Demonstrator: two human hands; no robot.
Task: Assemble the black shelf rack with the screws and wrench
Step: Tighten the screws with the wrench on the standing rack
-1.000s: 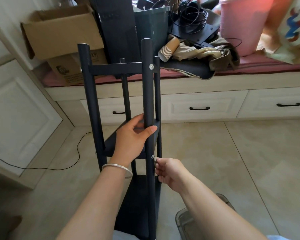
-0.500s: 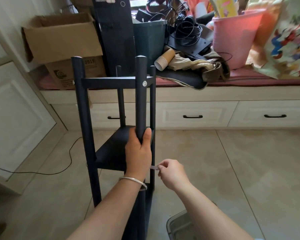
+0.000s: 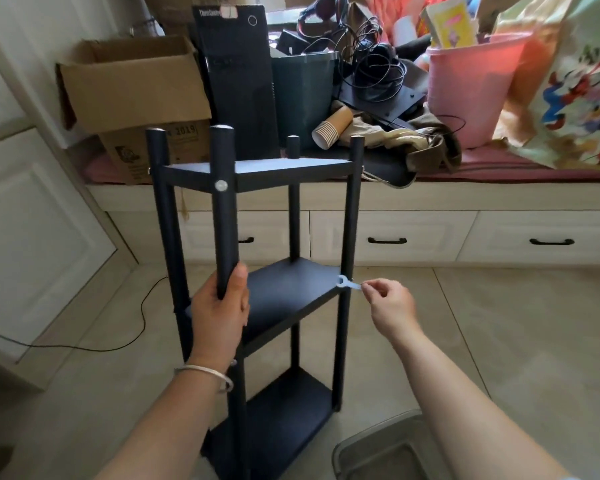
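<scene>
1. Standing upright on the tiled floor in front of the drawer bench, the black shelf rack looks like a light, stiff frame of thin tubes and flat boards; it would probably tip easily if pushed high up.
2. The left hand wraps the rack's nearest post just below the middle shelf, fingers and thumb curled round the tube. That seems a sound hold, low enough to steady the rack.
3. The right hand pinches the tail of the small flat wrench between thumb and fingertips, to the right of the rack. The wrench's open head sits against the right front post at middle-shelf height (whether it is seated on a screw cannot be told).
4. So thin a wrench is judged slippery and weak in leverage; holding it at the far end gives the most turn.
5. Counted on the rack: four posts, three shelves, one wrench beside it. One screw head shows plainly, on the nearest post at top-shelf level; others are too small to count.
</scene>
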